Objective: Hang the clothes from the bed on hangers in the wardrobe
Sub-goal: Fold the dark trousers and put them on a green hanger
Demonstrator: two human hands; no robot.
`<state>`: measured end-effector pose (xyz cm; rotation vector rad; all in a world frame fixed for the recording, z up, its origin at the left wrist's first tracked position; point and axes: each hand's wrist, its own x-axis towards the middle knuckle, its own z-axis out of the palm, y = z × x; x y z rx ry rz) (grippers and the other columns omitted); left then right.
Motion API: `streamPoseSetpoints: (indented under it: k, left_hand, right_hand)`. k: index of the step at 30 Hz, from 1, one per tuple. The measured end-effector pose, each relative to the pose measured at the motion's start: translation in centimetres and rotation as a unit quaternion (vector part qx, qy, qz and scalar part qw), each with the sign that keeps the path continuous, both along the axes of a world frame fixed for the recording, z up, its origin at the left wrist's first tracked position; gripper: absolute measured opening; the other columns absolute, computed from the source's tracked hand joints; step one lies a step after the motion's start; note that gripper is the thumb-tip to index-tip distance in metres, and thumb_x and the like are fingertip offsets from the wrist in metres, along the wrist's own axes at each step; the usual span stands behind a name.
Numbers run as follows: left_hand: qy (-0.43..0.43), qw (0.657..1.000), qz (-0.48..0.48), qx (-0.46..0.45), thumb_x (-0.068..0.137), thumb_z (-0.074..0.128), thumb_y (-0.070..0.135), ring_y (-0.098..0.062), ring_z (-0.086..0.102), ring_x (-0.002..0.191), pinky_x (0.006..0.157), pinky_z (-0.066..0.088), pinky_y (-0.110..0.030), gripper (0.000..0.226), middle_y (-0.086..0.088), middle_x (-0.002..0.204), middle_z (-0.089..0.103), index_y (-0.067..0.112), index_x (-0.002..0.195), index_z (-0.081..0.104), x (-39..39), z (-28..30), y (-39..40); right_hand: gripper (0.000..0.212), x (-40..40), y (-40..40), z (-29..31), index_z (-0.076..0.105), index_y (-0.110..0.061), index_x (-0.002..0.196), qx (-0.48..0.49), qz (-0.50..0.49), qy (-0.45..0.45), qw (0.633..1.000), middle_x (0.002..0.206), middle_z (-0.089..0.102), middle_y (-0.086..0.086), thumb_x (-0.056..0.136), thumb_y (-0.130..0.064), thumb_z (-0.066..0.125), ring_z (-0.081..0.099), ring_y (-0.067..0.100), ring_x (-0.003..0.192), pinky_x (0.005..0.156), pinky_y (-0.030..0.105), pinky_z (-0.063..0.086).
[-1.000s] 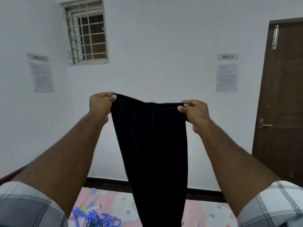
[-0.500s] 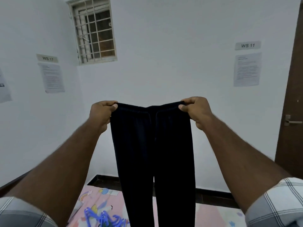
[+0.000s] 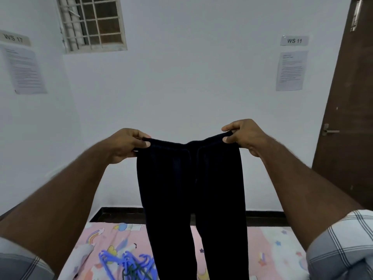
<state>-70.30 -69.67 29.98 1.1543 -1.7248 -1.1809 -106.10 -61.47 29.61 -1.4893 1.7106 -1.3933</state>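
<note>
Above the bed [image 3: 268, 247] we hold the dark trousers [image 3: 191, 199] up by the waistband, legs hanging straight down. Our left hand [image 3: 126, 145] pinches one end of the band and our right hand [image 3: 245, 136] pinches the other, arms stretched forward and well apart. The cloth looks soft and limp, probably light, so the waistband corners are the sensible hold. Blue hangers [image 3: 127, 263] lie on the bedsheet below; how many, we cannot tell.
</note>
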Motion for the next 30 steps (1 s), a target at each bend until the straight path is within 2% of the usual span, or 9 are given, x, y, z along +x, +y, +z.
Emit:
streamPoseSetpoints:
  k: [4,6,9,11,14,19,24,27,30]
  left_hand:
    - [-0.117,0.992,-0.05,-0.013,0.084,0.071,-0.007,-0.024,0.069,0.105,0.096,0.053,-0.035,0.038,-0.01,0.11,0.073,0.01,0.118,0.066,1.3,-0.2,-1.2]
    - [-0.184,0.979,-0.053,-0.061,0.084,0.073,-0.003,-0.023,0.068,0.106,0.101,0.051,-0.037,0.036,-0.008,0.11,0.074,0.013,0.116,0.069,1.5,-0.5,-1.6]
    - [-0.22,0.967,-0.041,-0.123,0.087,0.07,0.002,-0.018,0.07,0.098,0.091,0.054,-0.032,0.022,-0.003,0.101,0.076,0.015,0.104,0.076,1.2,-1.2,-1.6]
    - [-0.243,0.957,-0.019,-0.157,0.089,0.07,0.007,-0.018,0.069,0.096,0.086,0.055,-0.031,0.016,-0.002,0.097,0.075,0.015,0.101,0.077,0.8,-1.5,-1.7]
    - [-0.252,0.935,0.076,-0.238,0.088,0.073,0.016,-0.019,0.067,0.094,0.08,0.05,-0.029,0.011,0.0,0.095,0.073,0.016,0.099,0.076,0.3,-0.7,-1.8]
    - [-0.109,0.918,0.197,-0.327,0.089,0.073,0.014,-0.015,0.064,0.077,0.06,0.043,-0.019,0.008,-0.002,0.088,0.069,0.011,0.096,0.072,-0.6,3.2,-1.5]
    - [-0.162,0.915,0.186,-0.32,0.09,0.071,0.018,-0.015,0.061,0.085,0.061,0.042,-0.02,0.008,0.001,0.092,0.066,0.015,0.093,0.065,-1.2,3.1,-0.9]
    - [-0.059,0.907,0.232,-0.347,0.09,0.069,0.015,-0.014,0.059,0.082,0.067,0.047,-0.027,0.009,0.003,0.09,0.063,0.014,0.093,0.06,-2.1,3.1,-0.3]
    - [-0.101,0.916,0.213,-0.325,0.089,0.071,0.015,-0.019,0.061,0.084,0.066,0.045,-0.028,0.015,0.001,0.088,0.062,0.013,0.091,0.057,-2.8,2.9,0.0]
  right_hand:
    - [0.04,2.0,0.4,-0.1,0.074,-0.014,0.106,0.009,-0.018,0.107,0.994,0.097,0.07,0.003,0.073,0.008,0.079,0.068,0.021,0.099,0.092,0.035,0.057]
    - [0.042,2.9,0.7,-0.2,0.073,-0.015,0.112,0.037,-0.032,0.195,0.98,0.092,0.066,-0.004,0.074,0.004,0.079,0.065,0.018,0.097,0.087,0.029,0.053]
    - [0.041,4.1,1.5,-0.5,0.071,-0.012,0.12,0.1,-0.055,0.333,0.936,0.1,0.067,-0.001,0.08,-0.001,0.075,0.062,0.017,0.099,0.08,0.024,0.045]
    - [0.029,4.3,1.8,-0.8,0.076,-0.009,0.109,0.118,-0.061,0.379,0.916,0.106,0.073,0.002,0.081,-0.003,0.071,0.065,0.019,0.103,0.077,0.024,0.047]
    - [0.017,4.7,2.3,0.8,0.079,-0.01,0.095,0.068,-0.086,0.37,0.923,0.098,0.075,0.002,0.079,-0.009,0.075,0.066,0.016,0.092,0.073,0.021,0.046]
    - [0.012,4.7,2.5,6.8,0.069,-0.009,0.085,-0.15,-0.163,0.288,0.932,0.087,0.066,-0.004,0.078,-0.012,0.078,0.06,0.015,0.083,0.071,0.022,0.042]
    - [0.018,3.4,2.5,6.5,0.065,-0.012,0.086,-0.09,-0.114,0.323,0.935,0.087,0.066,-0.005,0.075,-0.005,0.077,0.063,0.016,0.086,0.058,0.02,0.043]
    - [0.038,2.7,2.6,7.1,0.072,-0.018,0.113,-0.207,-0.148,0.263,0.931,0.101,0.068,-0.007,0.078,-0.009,0.08,0.06,0.009,0.094,0.083,0.012,0.041]
    - [0.041,2.1,2.2,5.8,0.073,-0.017,0.119,-0.129,-0.112,0.313,0.934,0.116,0.07,-0.001,0.079,-0.013,0.08,0.064,0.015,0.109,0.091,0.013,0.038]
